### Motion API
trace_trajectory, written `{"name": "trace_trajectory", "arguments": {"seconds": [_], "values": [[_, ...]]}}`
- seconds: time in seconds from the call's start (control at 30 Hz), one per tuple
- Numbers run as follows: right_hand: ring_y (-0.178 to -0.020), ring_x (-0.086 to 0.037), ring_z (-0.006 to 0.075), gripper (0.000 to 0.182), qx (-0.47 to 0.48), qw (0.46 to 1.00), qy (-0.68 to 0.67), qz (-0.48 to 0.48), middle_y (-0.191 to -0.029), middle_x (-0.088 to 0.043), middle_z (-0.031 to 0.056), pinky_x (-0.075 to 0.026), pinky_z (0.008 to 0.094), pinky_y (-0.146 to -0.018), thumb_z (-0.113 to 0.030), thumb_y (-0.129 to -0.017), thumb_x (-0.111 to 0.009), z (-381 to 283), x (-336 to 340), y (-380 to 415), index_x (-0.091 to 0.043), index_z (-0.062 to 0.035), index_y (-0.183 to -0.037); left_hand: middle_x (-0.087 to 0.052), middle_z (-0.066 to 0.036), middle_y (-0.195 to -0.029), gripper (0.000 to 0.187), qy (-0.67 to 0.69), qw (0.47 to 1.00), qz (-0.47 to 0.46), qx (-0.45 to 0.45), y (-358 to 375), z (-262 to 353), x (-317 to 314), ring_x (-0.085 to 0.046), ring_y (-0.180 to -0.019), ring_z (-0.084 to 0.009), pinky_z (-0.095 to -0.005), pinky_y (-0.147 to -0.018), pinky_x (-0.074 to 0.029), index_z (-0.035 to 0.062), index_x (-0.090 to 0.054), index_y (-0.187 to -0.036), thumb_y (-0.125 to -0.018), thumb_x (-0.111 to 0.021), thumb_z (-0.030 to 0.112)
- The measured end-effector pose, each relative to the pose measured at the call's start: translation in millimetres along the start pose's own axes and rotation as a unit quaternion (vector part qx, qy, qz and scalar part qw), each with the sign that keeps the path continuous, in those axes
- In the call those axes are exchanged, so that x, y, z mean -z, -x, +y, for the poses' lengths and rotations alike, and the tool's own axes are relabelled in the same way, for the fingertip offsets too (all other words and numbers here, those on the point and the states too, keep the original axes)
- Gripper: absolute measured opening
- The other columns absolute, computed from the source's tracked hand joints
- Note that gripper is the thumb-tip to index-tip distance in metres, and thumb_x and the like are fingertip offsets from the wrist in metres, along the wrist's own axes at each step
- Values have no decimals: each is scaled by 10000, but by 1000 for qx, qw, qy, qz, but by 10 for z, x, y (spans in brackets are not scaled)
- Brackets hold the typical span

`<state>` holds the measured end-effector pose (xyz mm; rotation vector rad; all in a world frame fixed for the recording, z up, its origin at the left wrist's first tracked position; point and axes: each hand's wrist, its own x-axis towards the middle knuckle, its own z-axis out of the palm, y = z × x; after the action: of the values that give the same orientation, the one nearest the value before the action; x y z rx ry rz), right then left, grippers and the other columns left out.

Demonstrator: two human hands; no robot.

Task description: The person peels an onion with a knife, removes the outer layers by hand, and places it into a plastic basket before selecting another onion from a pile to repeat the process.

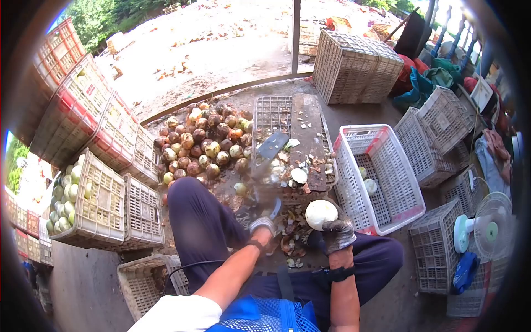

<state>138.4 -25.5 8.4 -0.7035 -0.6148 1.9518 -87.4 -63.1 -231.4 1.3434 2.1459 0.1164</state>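
Observation:
My left hand (262,226), in a grey glove, is closed round the handle of a small knife (275,208) whose blade points up. In my right hand (338,235), also gloved, a pale peeled onion (321,214) is held above my bent knee. Ahead of both hands, an upturned crate (272,113) bears a wooden board (307,138), a cleaver (273,145) and peel scraps. Brown unpeeled onions (213,149) lie heaped on the floor to the left of it. Two pale onions sit inside the white crate (390,220) on the right.
Stacked crates (83,99) rise at the left, one open crate (102,205) full of green-white onions. Large crates (354,66) stand at the back right. A fan (487,227) is at the far right, and a low crate (145,288) is beside my leg.

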Motion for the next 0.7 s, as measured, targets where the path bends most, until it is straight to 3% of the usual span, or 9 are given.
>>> {"name": "trace_trajectory", "arguments": {"seconds": [0.13, 0.23, 0.37, 0.4, 0.43, 0.5, 0.53, 0.57, 0.7], "values": [[-967, -602, 271, 697, 29, 998, 56, 7, -1082, -613, 154, -492, 362, -871, -62, -544, -632, 95, 223, -61, -525, 50, -1224, -679, -92, -846, 203, -180, 976, -54, -113, -7, 262, 185, -648, -752, -222, -371, -665, -530, 30, -686, -927, -751, -659, 126], [-985, -600, 276, 624, 40, 998, 57, -3, -1105, -610, 149, -492, 386, -878, -130, -627, -613, 43, 309, -39, -524, 14, -1228, -667, -86, -834, 199, -356, 901, -94, -227, -31, 504, 394, -634, -736, -229, -361, -653, -521, 56, -682, -918, -755, -643, 161], [-944, -594, 221, 455, 49, 997, 2, 55, -1054, -623, 124, -492, 327, -836, -106, -730, -594, 234, 777, -103, -549, 33, -1161, -667, -23, -984, 297, -289, 844, -135, -432, -153, 512, 473, -638, -825, -239, -350, -695, -517, 216, -664, -1011, -723, -636, 150], [-934, -592, 207, 413, 50, 996, -13, 67, -1041, -626, 118, -492, 312, -826, -99, -756, -590, 278, 862, -122, -556, 38, -1144, -670, -26, -949, 309, -290, 848, -182, -404, 66, 741, 855, -641, -822, -247, -350, -680, -516, 230, -663, -1021, -728, -621, 138], [-949, -588, 204, 377, 33, 995, -74, 53, -1048, -626, 119, -487, 324, -839, -160, -810, -583, 197, 741, -85, -558, 30, -1134, -676, -25, -914, 264, -311, 854, -108, -403, 576, 1053, 1409, -641, -814, -254, -359, -669, -516, 220, -684, -960, -708, -640, 156], [-955, -598, 249, 459, 9, 990, -133, 52, -1073, -624, 144, -497, 378, -832, -312, -824, -597, 68, 530, -71, -550, 5, -1153, -670, -53, -832, 168, -121, 854, 75, -500, 382, 809, 1219, -639, -748, -210, -352, -627, -506, 150, -696, -861, -698, -668, 176], [-945, -611, 297, 563, 2, 989, -132, 65, -1092, -620, 169, -512, 420, -812, -404, -783, -618, 41, 483, -89, -541, -12, -1181, -635, -85, -744, 145, 184, 957, -113, -195, 690, 1121, 1639, -607, -669, -147, -317, -567, -482, 77, -683, -761, -693, -699, 204], [-935, -624, 345, 668, -6, 989, -130, 77, -1110, -617, 194, -527, 463, -791, -496, -743, -639, 17, 456, -86, -531, -29, -1210, -633, -70, -769, 210, 268, 940, -154, -143, 825, 1206, 1826, -565, -635, -101, -283, -533, -456, 35, -666, -862, -701, -713, 161], [-934, -624, 349, 721, -80, 982, -171, 32, -1105, -621, 182, -525, 462, -792, -598, -760, -609, -89, 379, -25, -533, -40, -1210, -642, -36, -848, 309, 463, 842, -134, -243, 1157, 1317, 2147, -576, -688, -76, -243, -571, -487, 8, -623, -1011, -737, -748, 76]]}}
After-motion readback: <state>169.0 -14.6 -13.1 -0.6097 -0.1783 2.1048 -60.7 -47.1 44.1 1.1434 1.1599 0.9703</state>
